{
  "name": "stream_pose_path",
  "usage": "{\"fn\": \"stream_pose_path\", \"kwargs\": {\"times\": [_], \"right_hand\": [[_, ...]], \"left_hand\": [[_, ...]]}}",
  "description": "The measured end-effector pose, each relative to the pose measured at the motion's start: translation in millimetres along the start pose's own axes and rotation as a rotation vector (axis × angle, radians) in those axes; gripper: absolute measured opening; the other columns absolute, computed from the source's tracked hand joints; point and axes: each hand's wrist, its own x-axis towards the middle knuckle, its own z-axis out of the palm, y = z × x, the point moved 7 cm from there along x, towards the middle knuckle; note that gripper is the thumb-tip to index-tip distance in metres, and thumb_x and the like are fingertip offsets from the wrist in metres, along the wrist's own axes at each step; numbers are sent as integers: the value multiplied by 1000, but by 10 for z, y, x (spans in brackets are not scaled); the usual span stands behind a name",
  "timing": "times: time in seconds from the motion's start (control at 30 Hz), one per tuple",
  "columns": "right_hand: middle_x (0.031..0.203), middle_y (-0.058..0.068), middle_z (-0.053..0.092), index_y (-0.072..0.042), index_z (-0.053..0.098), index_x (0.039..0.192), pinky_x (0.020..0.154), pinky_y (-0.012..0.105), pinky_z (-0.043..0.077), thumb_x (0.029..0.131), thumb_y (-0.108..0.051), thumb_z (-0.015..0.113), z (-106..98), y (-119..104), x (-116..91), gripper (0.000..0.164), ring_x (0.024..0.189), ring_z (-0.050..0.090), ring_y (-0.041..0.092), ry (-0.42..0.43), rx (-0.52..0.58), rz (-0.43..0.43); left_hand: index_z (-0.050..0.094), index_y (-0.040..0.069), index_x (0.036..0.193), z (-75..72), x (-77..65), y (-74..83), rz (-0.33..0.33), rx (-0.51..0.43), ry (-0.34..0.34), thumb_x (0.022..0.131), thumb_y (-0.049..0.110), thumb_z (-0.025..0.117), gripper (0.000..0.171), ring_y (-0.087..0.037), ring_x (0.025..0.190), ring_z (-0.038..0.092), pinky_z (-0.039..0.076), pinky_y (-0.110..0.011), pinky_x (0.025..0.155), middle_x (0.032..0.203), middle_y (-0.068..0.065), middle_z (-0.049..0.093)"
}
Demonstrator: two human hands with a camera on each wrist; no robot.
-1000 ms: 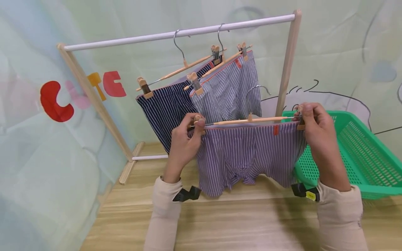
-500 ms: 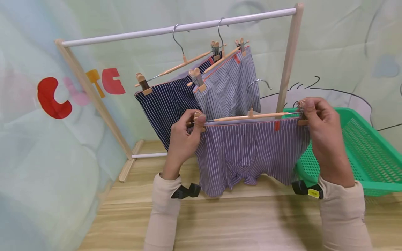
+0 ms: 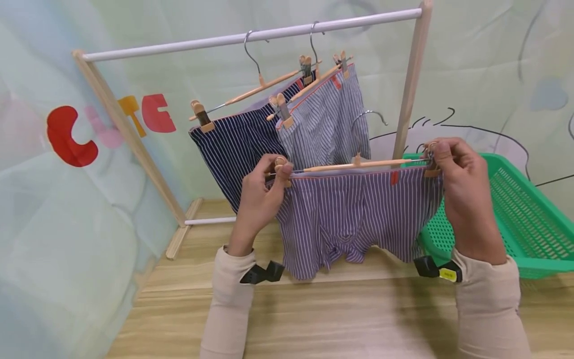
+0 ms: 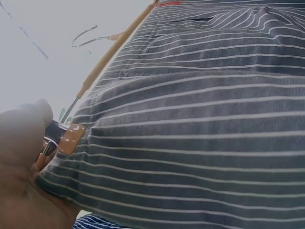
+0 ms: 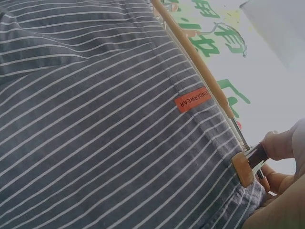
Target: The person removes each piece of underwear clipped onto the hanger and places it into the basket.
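Note:
A pair of purple underwear [image 3: 345, 209] with white stripes hangs in front of me from a clip hanger [image 3: 358, 165]. My left hand [image 3: 262, 192] pinches the clip [image 4: 71, 139] at the hanger's left end. At the other end, the right hand [image 3: 468, 197] pinches the second clip [image 5: 243, 169]. Both clips bite on the waistband, which is stretched between them. An orange-red label [image 5: 192, 99] shows near the right clip. The hanger's metal hook [image 3: 369, 112] points up, overlapping light-blue striped underwear [image 3: 325, 134] on the rack in the head view.
Behind the hands stands a small rack with a white rod [image 3: 179, 48] and wooden posts [image 3: 412, 85]. Navy striped underwear [image 3: 237, 149] also hangs from it on a clip hanger. A green basket [image 3: 538, 214] sits at the right on the wooden table [image 3: 336, 319].
The head view has shifted a little, so the rack sits slightly higher in it. Both hands keep their hold on the clips and scarcely move.

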Motion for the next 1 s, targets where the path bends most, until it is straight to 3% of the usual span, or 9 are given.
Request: {"fn": "stream_pose_path", "kwargs": {"times": [0.23, 0.37, 0.47, 0.6, 0.8, 1.0], "right_hand": [[99, 6, 57, 3, 61, 94, 67, 17, 46, 91, -24, 58, -14, 21, 9, 27, 96, 44, 17, -8, 2, 11], [99, 3, 58, 3, 62, 94, 79, 21, 38, 90, -25, 59, -32, 35, 8, 28, 102, 42, 16, 14, -9, 24], [98, 2, 58, 2, 63, 94, 88, 27, 26, 90, -26, 59, -41, 36, 10, 28, 105, 41, 16, 25, -16, 24], [96, 1, 59, 2, 64, 93, 91, 32, 19, 91, -25, 59, -51, 34, 17, 27, 104, 42, 16, 29, -15, 15], [95, 0, 60, 1, 64, 93, 93, 36, 17, 91, -25, 60, -61, 31, 16, 27, 103, 43, 16, 29, -40, 18], [95, 1, 60, 3, 63, 90, 99, 41, 14, 90, -25, 61, -60, 37, 12, 28, 105, 42, 17, 34, -60, 23]], "left_hand": [[53, -8, 101, 1, -6, 5, -23, -2, 0, 95, 3, 51, 13, -25, 80, 63, 57, -38, 68, 92, -23, 61], [52, -8, 100, 7, -7, -2, -29, -5, -1, 95, 1, 51, 11, -26, 80, 63, 57, -39, 68, 91, -23, 60], [53, -7, 101, 24, -4, -119, -16, -13, -2, 95, 3, 51, 11, -24, 80, 62, 57, -39, 67, 92, -22, 61], [54, -1, 104, 33, -8, -282, 3, -11, -4, 96, 11, 52, 15, -19, 80, 62, 57, -36, 66, 93, -17, 62], [55, 3, 103, 13, -19, -280, 31, 6, 3, 97, 25, 51, 23, -14, 81, 61, 57, -34, 65, 91, -11, 61], [55, 3, 102, 0, -20, -272, 40, 13, 9, 97, 23, 52, 22, -14, 80, 62, 57, -35, 64, 89, -12, 61]]}}
